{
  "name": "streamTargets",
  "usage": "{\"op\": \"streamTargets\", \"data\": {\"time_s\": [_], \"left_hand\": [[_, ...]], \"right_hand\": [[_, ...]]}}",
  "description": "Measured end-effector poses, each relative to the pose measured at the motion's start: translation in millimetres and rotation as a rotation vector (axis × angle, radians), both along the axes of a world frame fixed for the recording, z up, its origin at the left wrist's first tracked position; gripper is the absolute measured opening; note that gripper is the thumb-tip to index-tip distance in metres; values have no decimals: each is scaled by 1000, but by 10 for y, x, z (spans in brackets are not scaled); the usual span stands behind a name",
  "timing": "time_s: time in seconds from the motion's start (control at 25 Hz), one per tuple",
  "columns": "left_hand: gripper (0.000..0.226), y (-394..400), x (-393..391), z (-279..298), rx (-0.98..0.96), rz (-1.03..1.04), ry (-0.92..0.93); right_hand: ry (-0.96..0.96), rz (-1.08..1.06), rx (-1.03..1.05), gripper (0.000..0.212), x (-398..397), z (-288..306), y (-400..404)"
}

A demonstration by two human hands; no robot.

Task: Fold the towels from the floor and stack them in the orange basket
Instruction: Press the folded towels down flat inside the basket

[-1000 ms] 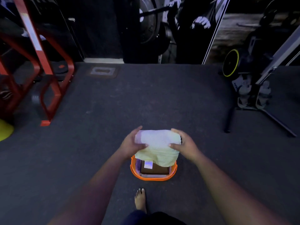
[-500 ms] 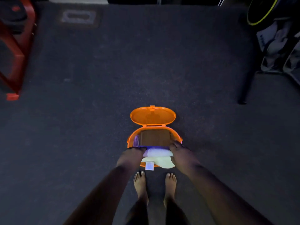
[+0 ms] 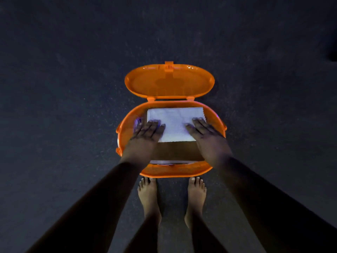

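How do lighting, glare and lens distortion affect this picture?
Head view: dim light, the floor nearly black and grainy; small glints on the open lid; the pale towel looks bluish-white; wide-angle stretch lengthens the arms; both hands are dark but sharp.

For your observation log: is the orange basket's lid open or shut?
Open. The lid lies swung back behind the orange basket, leaving the pale folded towel inside exposed.

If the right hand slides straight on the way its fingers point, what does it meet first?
The right hand lies flat on the folded white towel, fingers pointing away from the person. Straight on, it would likely cross the towel and meet the far rim of the orange plastic basket; depth is unclear.
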State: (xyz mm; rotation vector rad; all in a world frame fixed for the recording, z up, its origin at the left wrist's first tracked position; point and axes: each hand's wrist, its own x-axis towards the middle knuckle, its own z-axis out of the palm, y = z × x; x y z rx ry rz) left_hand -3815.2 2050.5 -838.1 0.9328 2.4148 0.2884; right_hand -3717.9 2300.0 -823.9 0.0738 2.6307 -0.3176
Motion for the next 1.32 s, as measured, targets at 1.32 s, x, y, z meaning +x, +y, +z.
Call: {"op": "streamTargets", "data": {"time_s": [1.32], "left_hand": [[77,437,368,-1941,20,271,298]], "right_hand": [[221,-260,107,68,17,-2089,-395]]}}
